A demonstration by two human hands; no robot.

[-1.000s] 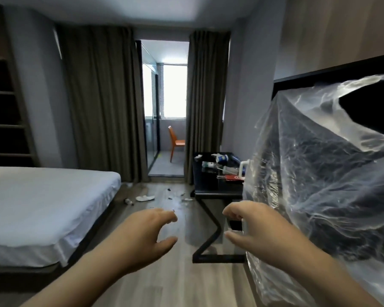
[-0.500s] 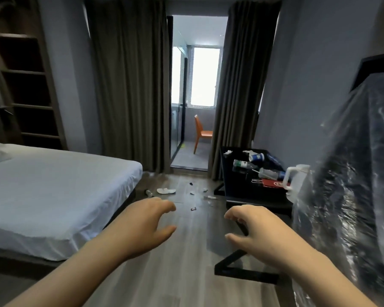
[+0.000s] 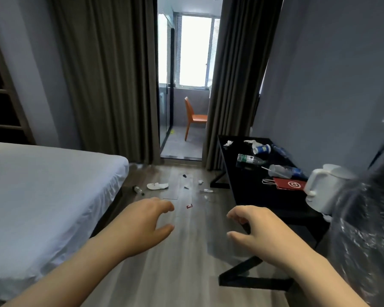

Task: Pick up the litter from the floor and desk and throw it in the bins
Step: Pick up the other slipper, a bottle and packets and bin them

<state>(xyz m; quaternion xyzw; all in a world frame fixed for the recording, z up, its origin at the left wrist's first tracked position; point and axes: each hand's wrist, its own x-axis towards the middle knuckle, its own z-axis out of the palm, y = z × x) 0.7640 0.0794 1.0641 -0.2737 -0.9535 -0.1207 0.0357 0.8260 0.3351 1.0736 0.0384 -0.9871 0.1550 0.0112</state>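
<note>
**Both hands held out, holding nothing, litter ahead on floor and desk**

Nearest the camera, the person's left hand [image 3: 146, 224] and right hand [image 3: 259, 231] are held out side by side above the wooden floor [image 3: 164, 273], palms down and apart from each other. The fingers of both hands are loosely curled and grip nothing. A bed [image 3: 42, 196] under a white sheet lies to the left. At the right edge, a crinkled clear plastic sheet [image 3: 364, 240] fills the view, and what it covers cannot be made out.

Just beyond the hands, a small red wrapper [image 3: 189, 206] lies on the floor. Farther on are white scraps [image 3: 206, 191] near the desk's foot and a flat white piece [image 3: 157, 186] that may be a slipper. A small bottle [image 3: 138, 190] lies beside the bed's corner, and a dark scrap [image 3: 184, 176] lies farther off.

The black desk [image 3: 253, 196] stands along the right wall. A white kettle [image 3: 326, 189] stands on its near end, with a red card [image 3: 289, 185] just beside it. Behind these lie a clear bottle [image 3: 282, 171] and a green-labelled bottle [image 3: 248, 159], both on their sides. Farther back are a tipped blue-and-white cup [image 3: 262, 149] and, at the far corner, a crumpled tissue [image 3: 228, 143].

Beyond the desk, brown curtains [image 3: 106, 74] hang on either side of an opening. Through it an orange chair [image 3: 195, 117] stands below a bright window [image 3: 195, 49].
</note>
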